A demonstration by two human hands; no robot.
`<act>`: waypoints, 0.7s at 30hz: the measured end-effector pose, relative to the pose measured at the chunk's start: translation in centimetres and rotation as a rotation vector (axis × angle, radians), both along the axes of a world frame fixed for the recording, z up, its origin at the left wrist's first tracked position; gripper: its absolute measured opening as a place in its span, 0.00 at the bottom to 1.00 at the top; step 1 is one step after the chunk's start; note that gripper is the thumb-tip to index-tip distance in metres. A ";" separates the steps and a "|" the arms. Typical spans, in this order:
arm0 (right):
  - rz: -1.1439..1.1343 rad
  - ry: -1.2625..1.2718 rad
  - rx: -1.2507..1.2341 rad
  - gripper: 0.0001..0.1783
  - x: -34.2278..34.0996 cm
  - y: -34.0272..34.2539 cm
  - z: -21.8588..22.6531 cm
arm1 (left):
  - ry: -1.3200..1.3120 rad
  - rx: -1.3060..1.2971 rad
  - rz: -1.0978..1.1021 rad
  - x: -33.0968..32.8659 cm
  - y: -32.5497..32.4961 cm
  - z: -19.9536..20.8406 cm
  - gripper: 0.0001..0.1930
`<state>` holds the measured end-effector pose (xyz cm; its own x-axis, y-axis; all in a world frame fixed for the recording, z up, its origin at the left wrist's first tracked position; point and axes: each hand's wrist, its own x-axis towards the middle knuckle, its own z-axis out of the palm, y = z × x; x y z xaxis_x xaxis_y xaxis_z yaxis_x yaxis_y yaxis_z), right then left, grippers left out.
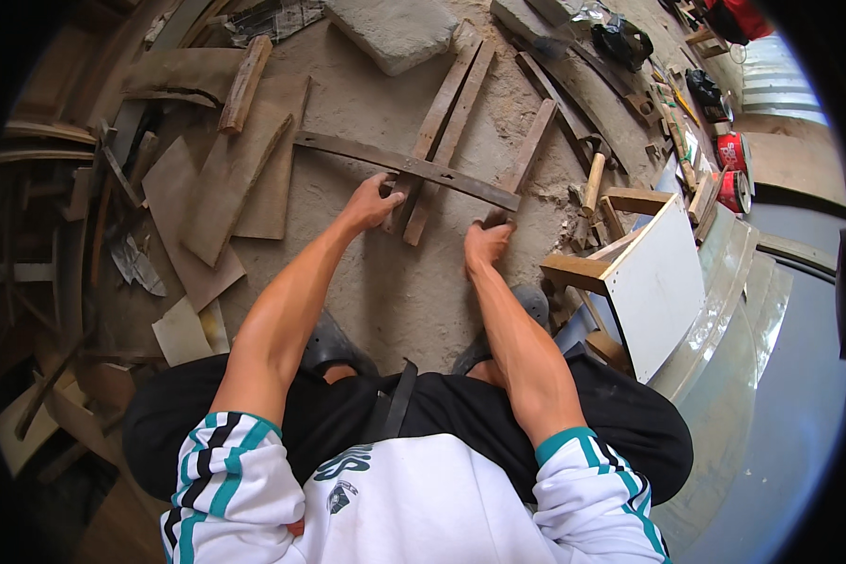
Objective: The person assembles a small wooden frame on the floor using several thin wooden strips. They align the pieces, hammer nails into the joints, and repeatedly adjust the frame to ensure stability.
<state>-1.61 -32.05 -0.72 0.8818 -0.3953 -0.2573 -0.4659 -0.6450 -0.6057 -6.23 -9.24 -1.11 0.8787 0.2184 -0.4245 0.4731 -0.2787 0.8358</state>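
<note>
My left hand [368, 201] has its fingers curled at the near end of a brown wooden slat [440, 115]. Close on its right lies a second, roughly parallel slat [461, 122], its near end free. A dark crosspiece [367, 154] with a small notch rests across these slats. My right hand [488, 242] closes round the near end of a third slat [533, 141], just below the crosspiece's right end; its fingertips are partly hidden. All these pieces are on or just above the dusty floor, beyond my feet.
Loose boards [221, 193] and a short wood block [245, 85] lie at left. A pale stone slab [395, 33] sits at the far side. To the right are a white-panelled wooden frame [656, 287], a wooden-handled tool [593, 183] and red cans [733, 150].
</note>
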 end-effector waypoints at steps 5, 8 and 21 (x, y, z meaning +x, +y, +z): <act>0.127 -0.005 -0.211 0.35 0.4 -5.4 -1.1 | 0.017 0.142 0.018 0.1 -0.5 -0.4 0.28; 0.186 0.014 -0.256 0.34 1.5 -7.1 -0.3 | -0.004 0.199 -0.048 0.0 -0.9 0.1 0.28; 1.221 -0.004 -0.373 0.28 8.1 -1.8 3.3 | 0.036 0.342 -0.046 0.0 -2.9 1.7 0.39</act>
<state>6.51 -33.90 2.61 0.7225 0.6218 -0.3022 0.5489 -0.7817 -0.2961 -6.24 -12.12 0.58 0.8767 0.3144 -0.3641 0.4811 -0.5616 0.6732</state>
